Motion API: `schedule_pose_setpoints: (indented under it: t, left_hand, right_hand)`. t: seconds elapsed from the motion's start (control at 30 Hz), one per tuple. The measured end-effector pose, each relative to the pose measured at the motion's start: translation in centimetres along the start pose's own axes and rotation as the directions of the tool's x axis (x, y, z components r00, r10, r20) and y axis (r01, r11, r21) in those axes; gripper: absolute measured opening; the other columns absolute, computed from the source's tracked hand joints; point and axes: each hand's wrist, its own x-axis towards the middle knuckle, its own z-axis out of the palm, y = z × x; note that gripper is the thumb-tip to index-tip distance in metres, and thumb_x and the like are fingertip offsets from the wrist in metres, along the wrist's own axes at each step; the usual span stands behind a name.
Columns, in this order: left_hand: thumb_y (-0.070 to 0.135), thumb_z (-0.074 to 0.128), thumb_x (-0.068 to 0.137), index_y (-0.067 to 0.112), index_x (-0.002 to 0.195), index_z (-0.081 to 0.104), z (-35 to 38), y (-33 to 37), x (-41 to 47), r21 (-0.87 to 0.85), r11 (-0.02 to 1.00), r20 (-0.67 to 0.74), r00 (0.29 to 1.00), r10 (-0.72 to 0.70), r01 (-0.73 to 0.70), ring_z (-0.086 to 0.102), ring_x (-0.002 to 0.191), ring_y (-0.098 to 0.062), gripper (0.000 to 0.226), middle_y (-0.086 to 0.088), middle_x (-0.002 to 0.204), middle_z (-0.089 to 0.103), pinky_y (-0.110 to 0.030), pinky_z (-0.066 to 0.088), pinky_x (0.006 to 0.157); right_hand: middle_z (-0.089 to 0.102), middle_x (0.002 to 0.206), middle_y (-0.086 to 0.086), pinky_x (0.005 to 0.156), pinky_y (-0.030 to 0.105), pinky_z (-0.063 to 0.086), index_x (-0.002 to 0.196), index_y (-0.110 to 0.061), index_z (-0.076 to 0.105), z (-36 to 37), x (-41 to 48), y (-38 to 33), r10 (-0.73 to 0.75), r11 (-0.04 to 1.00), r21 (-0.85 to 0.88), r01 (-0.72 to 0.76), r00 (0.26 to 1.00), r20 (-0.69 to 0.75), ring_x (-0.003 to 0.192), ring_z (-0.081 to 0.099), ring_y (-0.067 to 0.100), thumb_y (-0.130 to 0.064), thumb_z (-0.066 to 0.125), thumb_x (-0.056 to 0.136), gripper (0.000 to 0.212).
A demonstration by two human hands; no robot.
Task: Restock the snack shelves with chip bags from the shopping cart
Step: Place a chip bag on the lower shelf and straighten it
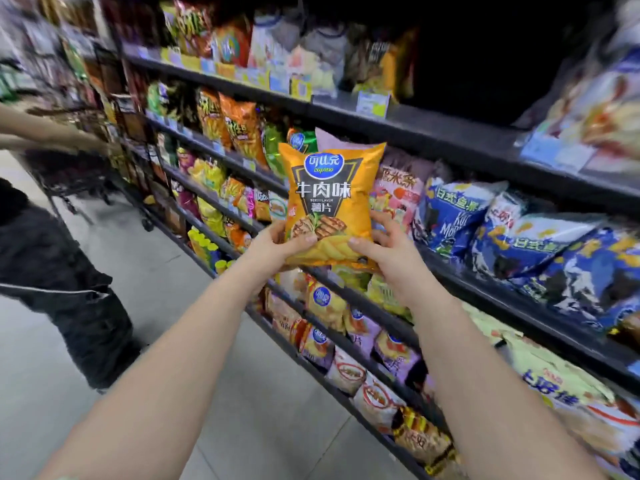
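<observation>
- The shelves (450, 140) run down the right side of the aisle, black tiers one above another, packed with snack bags in orange, yellow, green, pink, purple and blue. One stretch of the top tier at the upper right is dark.
- The floor (173, 289) is pale grey tile, to the left of the shelves.
- A second person (52, 271) in black trousers stands at the left edge, with a bare arm stretched toward the far end of the aisle.
- The cart (69, 174) is a dark wire one beyond that person, near the shelves (too blurred to tell what is in it).
- Blue bags (450, 216) lie tilted on the middle tier, to the right of the hands.
- A pink bag (398, 192) stands between the blue bags and the held one.
- The orange bag (329, 199) is upright in the air in front of the middle tier, printed face toward the wearer. Its lower edge is right at the tier's front lip, and I cannot tell whether it touches.
- The left hand (277, 245) grips the bag's lower left corner, with the thumb pressed on the front and the fingers curled behind.
- The right hand (384, 247) grips the lower right corner, with the thumb on the front and the fingers wrapped round the side edge.
- A price tag (372, 103) hangs on the top tier's lip above the bag.
</observation>
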Motion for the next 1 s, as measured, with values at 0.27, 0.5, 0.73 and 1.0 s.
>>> schedule_pose_setpoints:
  t: [0.27,0.5,0.73,1.0]
  left_hand:
    - [0.052,0.084,0.056,0.027,0.118,0.061,1.4,12.6,10.3,-0.029,0.962,-0.022,0.963,0.270,-0.271,0.073,0.090,-0.017,0.071,0.003,0.105,0.074,-0.025,0.055,0.068]
    - [0.064,0.077,0.066,0.021,0.130,0.053,3.3,18.5,19.0,0.088,0.966,-0.021,0.970,0.244,-0.241,0.069,0.093,-0.014,0.081,0.000,0.113,0.069,-0.027,0.053,0.068]
    - [0.067,0.075,0.065,0.021,0.113,0.061,2.9,21.9,27.3,0.186,0.959,-0.006,0.976,0.219,-0.214,0.063,0.087,-0.011,0.068,0.001,0.104,0.068,-0.029,0.052,0.067]
    - [0.064,0.075,0.068,0.023,0.115,0.061,0.4,25.0,36.7,0.324,0.898,0.147,0.954,0.262,-0.297,0.060,0.082,-0.009,0.064,0.007,0.102,0.063,-0.022,0.045,0.068]
  right_hand:
    - [0.071,0.107,-0.003,0.073,0.027,0.059,0.124,-0.031,0.053,-2.5,10.5,-11.2,-0.267,0.963,-0.047,0.265,0.963,-0.041,0.092,0.071,0.011,-0.018,0.081,0.077,0.056]
    - [0.070,0.106,0.003,0.091,0.045,0.055,0.129,-0.018,0.055,-4.3,18.8,-15.7,-0.226,0.959,-0.218,0.181,0.953,-0.203,0.095,0.070,0.022,-0.039,0.078,0.072,0.065]
    - [0.073,0.096,0.007,0.082,0.042,0.059,0.113,-0.010,0.063,-5.2,25.1,-18.3,-0.135,0.942,-0.331,0.051,0.962,-0.236,0.086,0.071,0.023,-0.036,0.072,0.083,0.040]
    - [0.069,0.104,0.016,0.082,0.042,0.057,0.125,-0.001,0.053,-3.4,31.5,-19.6,-0.072,0.964,-0.266,-0.016,0.946,-0.315,0.090,0.069,0.027,-0.014,0.065,0.090,0.039]
